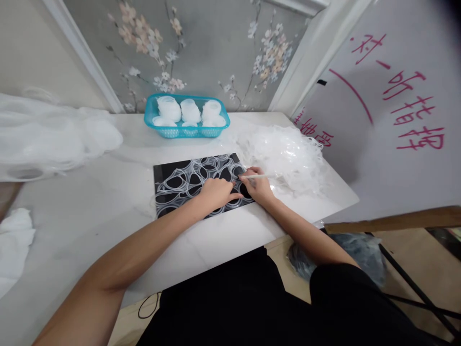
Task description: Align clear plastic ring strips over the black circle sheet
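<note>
A black rectangular board (166, 171) lies on the table, covered with a translucent white sheet (196, 168) of joined rings. My left hand (216, 193) rests palm down on the sheet, its thumb stretched out to the right and the other fingers partly hidden. At the board's right edge, my right hand (260, 189) is closed round a thin white pen-like stick (256, 176). The tip of that stick is near a ring at the board's upper right. Just beyond my right hand spreads a loose heap of clear, ring-shaped plastic scraps (288, 156).
Behind the board stands a blue plastic basket (151, 120) holding several stacks of white discs. More white translucent material (57, 137) is piled at the left, above crumpled white pieces (16, 240). A whiteboard (396, 182) with red writing leans at the right of the marble-look table (101, 206).
</note>
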Demonstrator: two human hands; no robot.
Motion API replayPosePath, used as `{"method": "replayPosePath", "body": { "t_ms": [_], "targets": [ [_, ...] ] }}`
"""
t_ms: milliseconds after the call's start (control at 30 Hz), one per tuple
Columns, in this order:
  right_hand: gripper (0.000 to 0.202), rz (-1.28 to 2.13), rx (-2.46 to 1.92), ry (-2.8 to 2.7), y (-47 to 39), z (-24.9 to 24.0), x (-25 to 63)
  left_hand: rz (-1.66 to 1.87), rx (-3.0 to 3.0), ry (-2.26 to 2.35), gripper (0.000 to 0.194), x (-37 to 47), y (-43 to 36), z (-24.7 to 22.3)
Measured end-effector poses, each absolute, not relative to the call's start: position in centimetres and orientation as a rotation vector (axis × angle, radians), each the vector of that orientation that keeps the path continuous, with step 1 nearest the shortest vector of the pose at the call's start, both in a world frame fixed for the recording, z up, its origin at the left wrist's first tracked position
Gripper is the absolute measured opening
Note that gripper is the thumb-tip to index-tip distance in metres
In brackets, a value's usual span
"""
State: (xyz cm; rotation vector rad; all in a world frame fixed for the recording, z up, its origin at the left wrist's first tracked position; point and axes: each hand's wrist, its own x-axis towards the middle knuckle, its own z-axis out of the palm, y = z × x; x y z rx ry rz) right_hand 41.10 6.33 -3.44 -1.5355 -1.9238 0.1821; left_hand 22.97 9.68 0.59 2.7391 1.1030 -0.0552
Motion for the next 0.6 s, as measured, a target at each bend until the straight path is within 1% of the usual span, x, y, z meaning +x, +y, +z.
{"method": "replayPosePath", "body": {
  "t_ms": [100, 200, 267, 333, 400, 467, 533, 600],
  "targets": [
    [0.018, -0.119, -1.594, -2.14, 5.8, -3.3, 40.3, -0.054, 2.717, 1.084, 0.071, 22.9, 9.8, 0.9],
    [0.021, -0.245, -1.657, -2.214, 8.3, -1.5, 41.1, -0.061, 2.698, 1.084, 0.07, 22.9, 9.7, 0.9],
    [0.023, -0.305, -1.77, -1.985, 11.5, 1.0, 42.7, -0.069, 2.686, 1.088, 0.068, 23.0, 9.6, 0.9],
    [0.02, -0.325, -1.797, -1.548, 14.6, 4.3, 44.0, -0.075, 2.672, 1.078, 0.067, 22.7, 9.7, 1.4],
    [0.015, -0.188, -1.639, -1.278, 16.5, 7.7, 43.9, -0.066, 2.671, 1.039, 0.067, 21.9, 10.0, 2.9],
    [0.01, 0.11, -1.401, -1.23, 16.4, 10.5, 41.9, 0.013, 2.664, 1.038, 0.067, 20.3, 10.2, 5.7],
    [0.012, 0.487, -1.096, -1.279, 14.7, 12.4, 38.6, 0.275, 2.559, 1.207, 0.067, 17.9, 9.8, 9.5],
    [0.011, 0.849, -0.819, -1.334, 12.2, 13.6, 35.1, 0.634, 2.356, 1.386, 0.055, 15.2, 8.5, 13.3]
  ]
}}
